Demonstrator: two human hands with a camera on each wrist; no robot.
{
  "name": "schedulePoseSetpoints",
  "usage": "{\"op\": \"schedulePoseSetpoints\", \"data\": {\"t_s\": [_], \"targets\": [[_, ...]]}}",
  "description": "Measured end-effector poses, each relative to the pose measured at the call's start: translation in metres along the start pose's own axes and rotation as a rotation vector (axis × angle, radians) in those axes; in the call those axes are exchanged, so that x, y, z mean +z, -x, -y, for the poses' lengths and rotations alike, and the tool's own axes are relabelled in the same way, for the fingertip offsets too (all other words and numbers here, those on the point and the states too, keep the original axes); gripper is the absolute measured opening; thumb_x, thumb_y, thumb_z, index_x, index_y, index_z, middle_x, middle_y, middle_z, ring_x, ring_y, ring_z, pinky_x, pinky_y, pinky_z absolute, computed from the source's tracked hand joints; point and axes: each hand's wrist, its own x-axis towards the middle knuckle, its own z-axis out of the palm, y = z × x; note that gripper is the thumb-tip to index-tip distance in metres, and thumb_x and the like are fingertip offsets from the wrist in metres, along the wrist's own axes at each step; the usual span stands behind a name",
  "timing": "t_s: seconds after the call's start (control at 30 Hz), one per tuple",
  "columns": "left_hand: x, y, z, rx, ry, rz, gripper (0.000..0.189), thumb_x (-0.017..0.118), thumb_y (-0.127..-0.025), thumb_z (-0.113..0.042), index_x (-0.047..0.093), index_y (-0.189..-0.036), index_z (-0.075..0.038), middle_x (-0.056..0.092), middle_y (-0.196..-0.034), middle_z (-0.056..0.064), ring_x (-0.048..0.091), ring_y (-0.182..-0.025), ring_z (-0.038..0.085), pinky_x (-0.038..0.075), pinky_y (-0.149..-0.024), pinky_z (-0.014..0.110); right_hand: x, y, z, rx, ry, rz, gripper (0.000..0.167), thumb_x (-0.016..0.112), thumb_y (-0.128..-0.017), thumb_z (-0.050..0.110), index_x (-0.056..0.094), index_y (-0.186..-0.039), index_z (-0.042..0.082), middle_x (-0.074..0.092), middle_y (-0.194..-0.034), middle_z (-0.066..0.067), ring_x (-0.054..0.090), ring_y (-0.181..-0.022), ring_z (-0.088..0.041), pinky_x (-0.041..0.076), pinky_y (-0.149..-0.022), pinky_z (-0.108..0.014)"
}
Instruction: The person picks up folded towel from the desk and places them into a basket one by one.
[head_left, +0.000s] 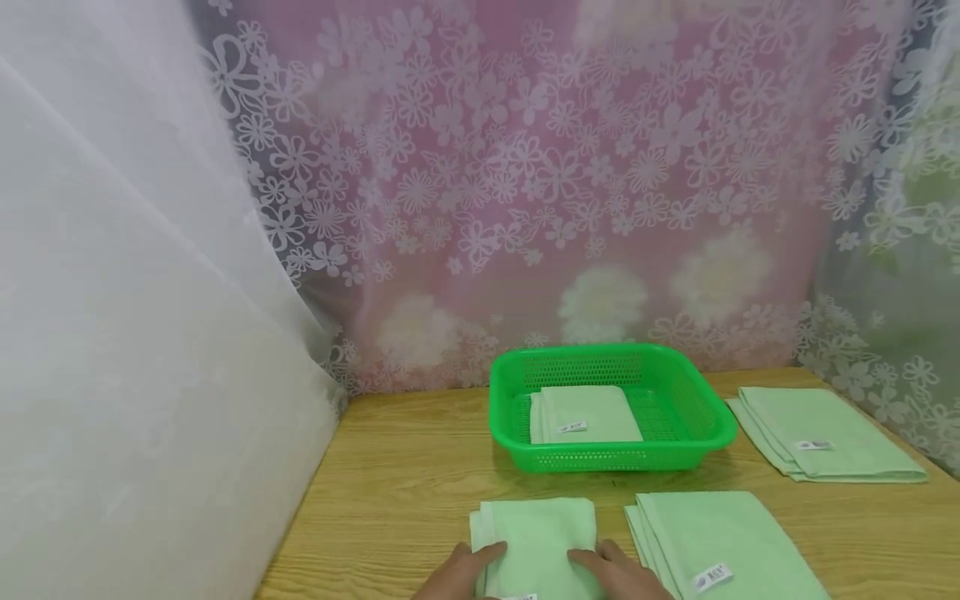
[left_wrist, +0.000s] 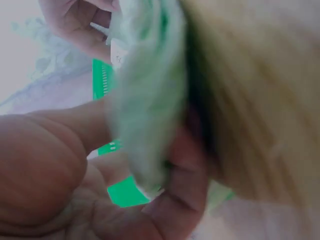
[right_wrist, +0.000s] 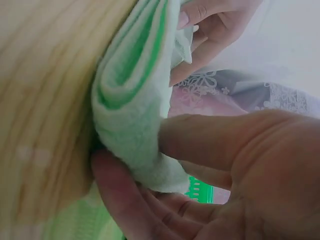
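The left hand (head_left: pixel 459 575) and right hand (head_left: pixel 621 575) grip opposite sides of the cloth (head_left: pixel 543 542), thumbs above, fingers curled beneath. The cloth is at the near side of the table (head_left: pixel 390 467). Bare wood extends leftward. A narrow strip separates the cloth from the basket (head_left: pixel 600 461) ahead, which contains the basket cloth (head_left: pixel 596 412). The near-right cloth (head_left: pixel 723 533) lies just beside the right hand; the far-right cloth (head_left: pixel 840 425) lies right of the basket.

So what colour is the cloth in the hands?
The cloth is pale green, clearest in the head view.
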Motion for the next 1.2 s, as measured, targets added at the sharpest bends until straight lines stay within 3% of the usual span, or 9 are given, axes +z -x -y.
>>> {"op": "schedulePoseSetpoints", "data": {"t_s": [0.1,0.2,0.4,0.47,0.57,0.7,0.8,0.97,1.2], "targets": [[0.005,-0.001,0.007,0.017,0.027,-0.059,0.070,0.088,-0.086,-0.032,0.061,-0.143,-0.001,0.050,-0.100,0.008,0.041,-0.077,0.010,0.044,-0.062,0.022,0.002,-0.001,-0.003,-0.004,0.005,-0.008,0.076,0.073,-0.093,0.060,0.063,-0.136,-0.002,0.050,-0.101,0.000,0.030,-0.064,-0.003,0.032,-0.054,-0.023],[0.012,-0.003,0.016,0.001,0.034,-0.095,0.077,0.089,-0.083,-0.042,0.062,-0.146,-0.007,0.042,-0.102,0.001,0.037,-0.073,0.006,0.037,-0.059,0.020,0.007,-0.002,-0.011,0.028,0.008,0.006,0.076,0.074,-0.091,0.062,0.063,-0.140,0.005,0.046,-0.101,0.002,0.028,-0.064,-0.003,0.030,-0.054,-0.024],[0.013,0.006,0.022,0.155,-0.029,-0.176,0.085,0.080,-0.090,-0.056,0.052,-0.155,-0.009,0.031,-0.107,-0.001,0.026,-0.065,0.002,0.028,-0.053,0.020,0.006,0.001,-0.023,0.078,0.004,-0.028,0.072,0.075,-0.089,0.063,0.062,-0.147,0.023,0.047,-0.103,0.011,0.031,-0.067,0.004,0.031,-0.057,-0.021],[0.004,0.013,0.011,0.209,-0.079,-0.211,0.084,0.076,-0.092,-0.057,0.051,-0.156,-0.008,0.029,-0.108,-0.001,0.024,-0.063,0.001,0.028,-0.050,0.021,-0.009,0.005,-0.012,0.039,-0.030,-0.057,0.063,0.076,-0.094,0.050,0.062,-0.146,0.018,0.049,-0.104,0.008,0.032,-0.068,0.004,0.033,-0.055,-0.021],[-0.017,0.024,-0.021,0.206,-0.065,-0.209,0.080,0.077,-0.093,-0.048,0.052,-0.153,0.000,0.032,-0.109,0.002,0.029,-0.064,0.002,0.032,-0.052,0.020,-0.034,0.011,0.009,-0.038,-0.047,-0.103,0.052,0.075,-0.098,0.030,0.063,-0.143,0.008,0.051,-0.103,0.004,0.033,-0.069,0.005,0.034,-0.054,-0.022],[-0.043,0.036,-0.066,0.099,-0.009,-0.174,0.077,0.082,-0.090,-0.035,0.054,-0.151,0.002,0.036,-0.112,0.002,0.038,-0.072,0.006,0.037,-0.063,0.019,-0.062,0.014,0.036,-0.064,-0.059,-0.126,0.050,0.075,-0.097,0.023,0.064,-0.141,0.003,0.049,-0.101,0.004,0.032,-0.066,0.006,0.034,-0.054,-0.020],[-0.055,0.035,-0.086,0.049,-0.002,-0.184,0.073,0.084,-0.089,-0.026,0.055,-0.150,0.002,0.040,-0.114,0.003,0.040,-0.075,0.010,0.039,-0.065,0.021,-0.080,0.010,0.047,-0.055,-0.054,-0.113,0.051,0.075,-0.098,0.022,0.062,-0.143,0.002,0.051,-0.107,0.002,0.035,-0.066,0.006,0.036,-0.056,-0.020],[-0.078,0.021,-0.109,0.008,-0.023,-0.219,0.072,0.084,-0.089,-0.022,0.055,-0.152,-0.004,0.047,-0.119,0.004,0.048,-0.084,0.014,0.045,-0.072,0.024,-0.106,-0.007,0.057,0.003,-0.005,-0.132,0.054,0.077,-0.097,0.024,0.060,-0.147,0.011,0.057,-0.114,0.001,0.041,-0.072,0.004,0.041,-0.063,-0.022],[-0.117,-0.014,-0.136,0.124,-0.061,-0.308,0.072,0.081,-0.092,-0.014,0.049,-0.155,0.000,0.049,-0.122,0.014,0.051,-0.098,0.019,0.045,-0.076,0.026,-0.149,-0.042,0.062,-0.056,0.008,-0.284,0.053,0.075,-0.097,0.011,0.060,-0.147,0.006,0.059,-0.110,-0.004,0.039,-0.072,-0.002,0.038,-0.062,-0.023]]}}
